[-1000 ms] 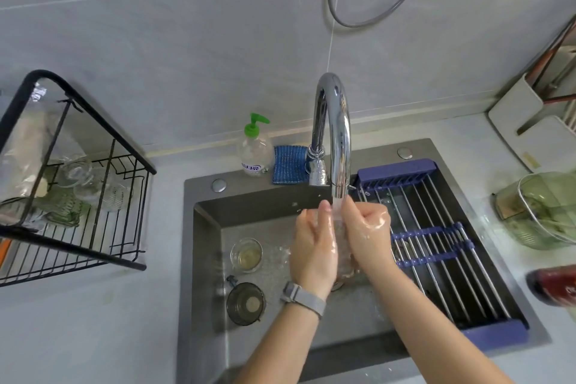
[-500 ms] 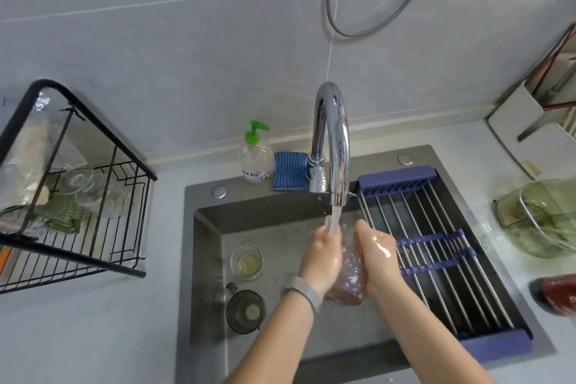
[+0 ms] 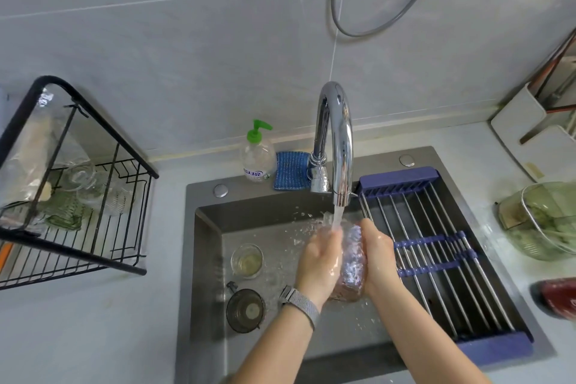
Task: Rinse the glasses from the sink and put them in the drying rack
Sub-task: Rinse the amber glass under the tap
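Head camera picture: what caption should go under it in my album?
Both hands, left and right, hold a glass under the running faucet.

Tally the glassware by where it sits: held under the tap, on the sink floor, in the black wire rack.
Held: 1, clear textured glass
Sink floor: 1, small clear glass
Black wire rack: count unclear; clear and green pieces overlap
Total countable: 2

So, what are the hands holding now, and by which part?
Both hands, left and right, hold one clear glass by its sides, under the running faucet.
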`<action>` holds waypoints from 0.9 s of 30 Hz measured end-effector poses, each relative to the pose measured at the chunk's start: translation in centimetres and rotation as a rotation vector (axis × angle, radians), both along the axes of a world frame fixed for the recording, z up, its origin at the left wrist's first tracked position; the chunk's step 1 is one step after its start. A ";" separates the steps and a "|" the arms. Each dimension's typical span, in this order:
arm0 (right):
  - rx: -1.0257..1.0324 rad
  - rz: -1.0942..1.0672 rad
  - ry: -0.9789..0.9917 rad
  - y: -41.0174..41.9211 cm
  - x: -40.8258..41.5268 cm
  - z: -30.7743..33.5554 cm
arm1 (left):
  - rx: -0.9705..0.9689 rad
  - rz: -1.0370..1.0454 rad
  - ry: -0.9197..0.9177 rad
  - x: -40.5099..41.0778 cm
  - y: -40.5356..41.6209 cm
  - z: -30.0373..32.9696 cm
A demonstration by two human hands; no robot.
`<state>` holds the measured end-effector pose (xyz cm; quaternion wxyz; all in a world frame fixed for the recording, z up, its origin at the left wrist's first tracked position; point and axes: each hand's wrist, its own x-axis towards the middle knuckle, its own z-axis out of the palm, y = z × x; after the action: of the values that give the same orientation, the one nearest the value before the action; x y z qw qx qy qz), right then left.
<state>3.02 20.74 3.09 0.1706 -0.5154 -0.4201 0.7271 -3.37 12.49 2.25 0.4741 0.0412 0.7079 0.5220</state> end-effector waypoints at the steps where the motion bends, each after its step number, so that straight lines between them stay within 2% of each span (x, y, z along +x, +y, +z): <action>1: -0.040 -0.022 0.027 -0.1 0.2 0.0 | 0.042 -0.044 -0.059 0.0 -0.2 0.2; 4: -0.116 -0.009 0.105 -0.5 0.5 0.0 | 0.169 -0.086 -0.457 -1.0 -1.3 1.3; 5: -0.089 -0.009 0.103 -0.7 0.5 -0.1 | 0.194 -0.082 -0.453 -1.2 -1.4 1.5; 7: 0.102 -0.015 0.082 -1.3 0.6 -0.6 | 0.178 0.011 -0.181 -0.4 -1.1 2.3; 10: 0.467 0.049 0.101 -2.7 0.6 -0.6 | -0.077 0.062 0.468 1.7 -0.5 2.4; 12: 0.560 0.068 0.061 -2.6 0.5 -0.6 | -0.113 0.066 0.622 3.2 -0.6 1.2; 13: 0.555 0.080 0.031 -2.2 0.4 -0.5 | -0.087 0.104 0.599 3.5 -0.7 0.8; 14: 0.501 0.089 -0.003 -1.8 0.3 -0.5 | -0.045 0.170 0.490 3.6 -0.8 0.7; 15: 0.417 0.083 -0.025 -1.4 0.3 -0.4 | -0.009 0.228 0.320 3.3 -0.9 0.2; 18: 0.141 0.019 -0.048 -0.9 0.5 -0.6 | 0.010 0.330 -0.362 1.2 -0.6 -0.9; 19: 0.058 -0.005 -0.049 -0.9 0.6 -0.6 | 0.004 0.320 -0.463 0.8 -0.4 -0.5; 20: -0.019 -0.033 -0.050 -1.1 0.7 -0.7 | 0.000 0.299 -0.457 0.8 -0.1 -0.3; 21: -0.092 -0.071 -0.040 -1.2 0.9 -0.7 | -0.023 0.229 -0.318 1.0 0.2 -0.1; 23: -0.201 -0.155 -0.008 -1.4 1.0 -0.5 | -0.104 0.064 0.170 1.7 0.3 0.3; 24: -0.212 -0.186 -0.003 -1.4 1.0 -0.2 | -0.160 0.043 0.355 1.8 0.3 0.2; 25: -0.209 -0.200 -0.007 -1.3 1.0 0.1 | -0.177 0.007 0.416 1.7 0.3 0.3; 26: -0.210 -0.201 -0.008 -1.2 1.0 0.4 | -0.146 -0.007 0.289 1.5 0.5 -0.4; 27: -0.203 -0.186 -0.015 -1.0 1.0 0.6 | -0.104 0.006 0.049 1.0 0.7 -0.5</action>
<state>4.00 19.74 3.70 0.1813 -0.5722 -0.2961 0.7430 -2.38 13.17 1.70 0.4564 0.0271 0.7456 0.4848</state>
